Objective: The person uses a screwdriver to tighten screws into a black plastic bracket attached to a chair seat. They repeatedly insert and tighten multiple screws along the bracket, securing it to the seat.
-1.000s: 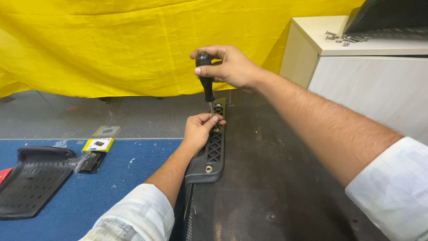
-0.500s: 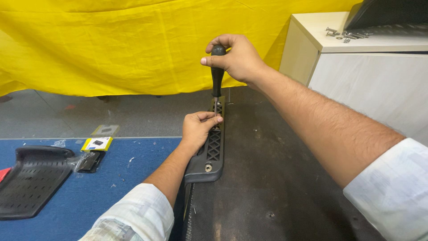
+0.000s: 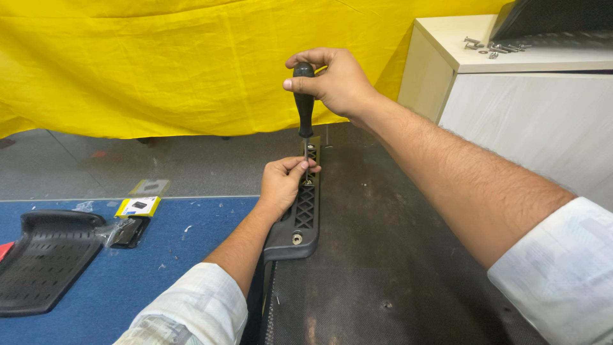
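My right hand (image 3: 335, 80) grips the black handle of a screwdriver (image 3: 304, 105) held upright, its tip down on a long black plastic part (image 3: 300, 223) with a lattice pattern. That part lies at the left edge of a dark mat (image 3: 396, 255). My left hand (image 3: 284, 182) rests on the plastic part and pinches the screwdriver shaft near the tip. A silver screw (image 3: 297, 239) sits in the near end of the part.
A perforated black plastic panel (image 3: 45, 259) lies on the blue floor mat at left, beside a small yellow-and-black packet (image 3: 137, 207). A white cabinet (image 3: 523, 121) at right carries several loose bolts (image 3: 491, 46). A yellow cloth (image 3: 159, 64) hangs behind.
My right hand has brought the screwdriver from tilted to nearly upright and shifted slightly right. My left hand stays on the black part, fingers now at the shaft tip.
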